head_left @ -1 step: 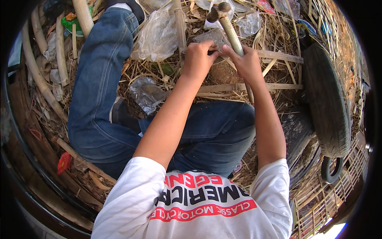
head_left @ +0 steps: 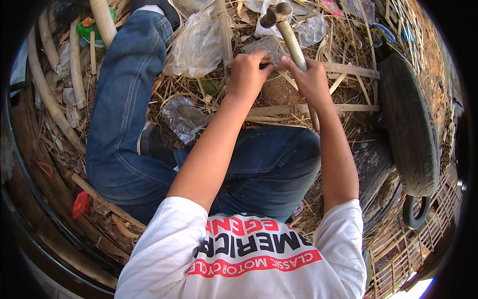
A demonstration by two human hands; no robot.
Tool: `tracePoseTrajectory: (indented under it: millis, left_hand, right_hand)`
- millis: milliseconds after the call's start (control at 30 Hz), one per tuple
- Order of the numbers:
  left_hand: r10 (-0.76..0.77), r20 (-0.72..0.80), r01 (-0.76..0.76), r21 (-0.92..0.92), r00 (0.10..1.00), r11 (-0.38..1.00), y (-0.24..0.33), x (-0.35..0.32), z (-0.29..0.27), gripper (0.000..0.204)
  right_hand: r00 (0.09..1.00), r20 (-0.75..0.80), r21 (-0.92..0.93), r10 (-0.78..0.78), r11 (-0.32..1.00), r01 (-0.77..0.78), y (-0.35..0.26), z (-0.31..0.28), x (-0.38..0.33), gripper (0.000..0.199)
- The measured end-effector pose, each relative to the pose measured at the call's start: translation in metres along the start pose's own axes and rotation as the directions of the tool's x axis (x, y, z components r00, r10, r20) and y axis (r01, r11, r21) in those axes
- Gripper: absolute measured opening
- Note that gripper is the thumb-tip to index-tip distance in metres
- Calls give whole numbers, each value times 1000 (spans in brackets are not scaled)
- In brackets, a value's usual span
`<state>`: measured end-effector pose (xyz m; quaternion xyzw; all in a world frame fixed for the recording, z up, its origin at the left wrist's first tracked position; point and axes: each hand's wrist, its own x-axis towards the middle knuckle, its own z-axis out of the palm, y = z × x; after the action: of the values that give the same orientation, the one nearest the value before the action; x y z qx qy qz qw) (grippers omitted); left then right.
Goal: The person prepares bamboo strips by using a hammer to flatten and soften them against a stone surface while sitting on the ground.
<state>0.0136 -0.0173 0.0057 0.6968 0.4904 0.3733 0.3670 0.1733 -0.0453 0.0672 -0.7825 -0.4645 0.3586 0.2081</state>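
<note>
Clear plastic [head_left: 196,47] lies left of the left hand [head_left: 248,72], whose curled fingertips nearly meet, their hold unclear, near a grey stone [head_left: 265,46]. The hammer [head_left: 293,45] is gripped by the right hand [head_left: 312,79]; bamboo strips [head_left: 351,71] already lie crossed, whether joined I cannot tell.

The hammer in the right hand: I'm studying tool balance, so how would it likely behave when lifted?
The hammer would probably feel top-heavy, since its bulky, dark head sits at one end of a slim handle. It should be stiff rather than floppy, as the handle looks straight.
</note>
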Motion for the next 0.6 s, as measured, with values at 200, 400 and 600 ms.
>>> tracePoseTrajectory:
  millis: [200,400,600]
  left_hand:
    - [7,-10,-7,5,1000,1000,-4,-1,6,23]
    - [23,1,-23,24,1000,999,-2,-3,3,23]
    - [26,-1,-26,18,1000,1000,0,-4,4,22]
  right_hand:
    - [997,-70,35,24,999,-22,16,-42,-33,55]
    - [999,1,61,47,997,-46,27,-69,-81,53]
    - [997,67,50,-25,999,22,12,-67,-99,39]
